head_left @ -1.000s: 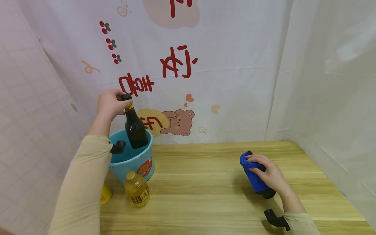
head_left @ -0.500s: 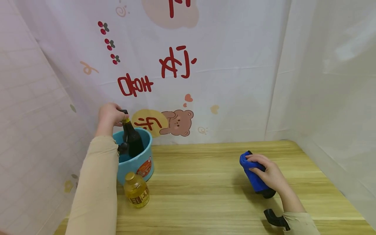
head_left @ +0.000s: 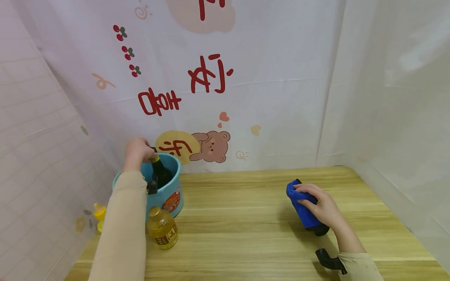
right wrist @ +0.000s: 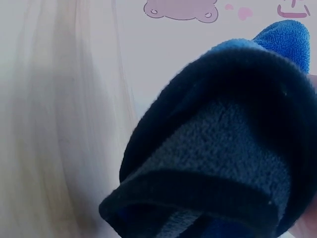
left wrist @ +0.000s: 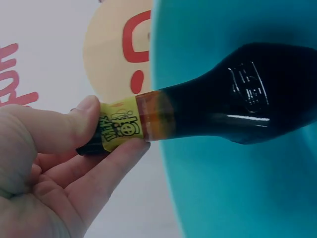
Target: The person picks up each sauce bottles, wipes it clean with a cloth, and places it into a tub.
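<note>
My left hand [head_left: 138, 151] grips a dark glass sauce bottle [left wrist: 237, 94] by its capped neck, thumb on one side and fingers on the other. The bottle's body is inside the blue bucket [head_left: 177, 193], its lower end hidden by the bucket wall in the head view. A yellow band with printing circles the neck. At the right, my right hand [head_left: 323, 207] holds a folded blue cloth [head_left: 304, 212] with black edging, thumb and fingers around it. In the right wrist view the folded cloth [right wrist: 213, 139] fills much of the frame, its dark layers facing the camera.
A bottle of yellow oil [head_left: 163, 230] stands on the wooden table [head_left: 239, 226] in front of the bucket. Left of my sleeve, a yellow squeeze bottle [head_left: 100, 214] is partly covered by the arm. A white printed curtain [head_left: 274, 93] hangs behind the table.
My left hand has lowered the sauce bottle deeper into the bucket. The yellow squeeze bottle shows again left of the sleeve. My right hand and the cloth have stayed in place.
</note>
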`<state>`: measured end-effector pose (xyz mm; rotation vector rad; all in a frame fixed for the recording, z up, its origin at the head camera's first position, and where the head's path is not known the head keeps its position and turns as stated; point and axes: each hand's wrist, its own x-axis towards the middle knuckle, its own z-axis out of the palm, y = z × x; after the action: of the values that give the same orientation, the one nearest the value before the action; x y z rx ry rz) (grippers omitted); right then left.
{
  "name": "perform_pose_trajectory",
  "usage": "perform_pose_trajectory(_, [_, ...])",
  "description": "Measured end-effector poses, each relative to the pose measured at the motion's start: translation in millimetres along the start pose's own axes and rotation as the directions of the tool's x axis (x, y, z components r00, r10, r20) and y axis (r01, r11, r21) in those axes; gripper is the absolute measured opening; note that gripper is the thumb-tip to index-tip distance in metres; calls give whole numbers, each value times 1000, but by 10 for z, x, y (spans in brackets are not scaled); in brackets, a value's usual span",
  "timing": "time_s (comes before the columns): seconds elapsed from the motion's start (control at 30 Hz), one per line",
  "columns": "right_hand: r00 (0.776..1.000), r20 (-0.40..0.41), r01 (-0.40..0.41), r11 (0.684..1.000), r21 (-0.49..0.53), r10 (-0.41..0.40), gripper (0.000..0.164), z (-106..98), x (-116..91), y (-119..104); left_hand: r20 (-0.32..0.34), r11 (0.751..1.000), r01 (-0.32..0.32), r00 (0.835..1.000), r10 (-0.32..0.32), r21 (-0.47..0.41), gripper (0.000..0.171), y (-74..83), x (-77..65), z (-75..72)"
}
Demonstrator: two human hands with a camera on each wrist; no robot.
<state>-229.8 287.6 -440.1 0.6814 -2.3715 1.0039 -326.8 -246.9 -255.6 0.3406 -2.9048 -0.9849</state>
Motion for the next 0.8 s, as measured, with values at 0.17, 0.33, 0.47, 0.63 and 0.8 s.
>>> perform_pose_trajectory(0.17, [1000,-2,0,1000,-3,0,46,-2,3,8,26,1000,17,1000,-17,-7,38,-9,-15,57])
perform_pose_trajectory(0.33, [1000,-2,4,1000,1,-4,46,8,4,20,51,1000,18,999,-18,13,36,-21,-20,102])
perform_pose_trajectory(0.47, [1000,-3,1,1000,4,-1,46,15,7,26,71,999,16,997,-18,31,34,-26,-13,136])
perform_pose_trajectory(0.63, [1000,1,-7,1000,5,7,46,21,9,22,78,999,3,997,-6,44,33,-15,-1,162])
perform_pose_trajectory(0.8, [1000,6,-7,1000,2,6,46,22,9,12,95,998,-15,995,9,61,31,-13,8,157])
